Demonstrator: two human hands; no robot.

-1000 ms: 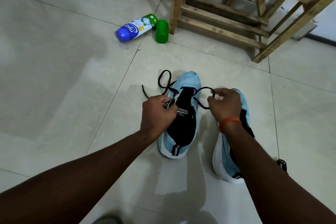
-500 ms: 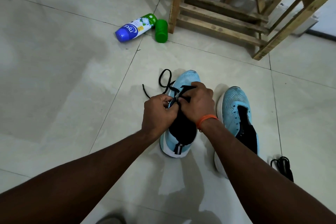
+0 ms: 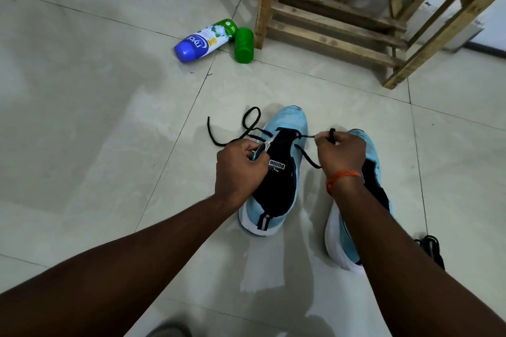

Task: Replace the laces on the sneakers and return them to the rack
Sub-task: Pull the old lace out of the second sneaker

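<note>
Two light-blue sneakers stand side by side on the tiled floor, toes pointing away from me. The left sneaker (image 3: 287, 123) has a black tongue and a black lace (image 3: 247, 124) threaded through its upper eyelets. My left hand (image 3: 239, 169) grips the sneaker's left eyelet edge beside the tongue. My right hand (image 3: 341, 154) pinches the lace's right end, pulled out taut to the right. The right sneaker (image 3: 342, 238) is mostly hidden behind my right forearm. The lace's other end loops loosely on the floor left of the toe.
A wooden rack (image 3: 339, 27) stands at the back right. A blue-capped spray bottle (image 3: 205, 39) and a green cap (image 3: 243, 45) lie by the rack's left leg. A bundled black lace (image 3: 431, 249) lies on the floor right of the right sneaker.
My right hand moved from the middle of the left sneaker's tongue out to the right, drawing the lace end through. My left hand stayed on the sneaker.
</note>
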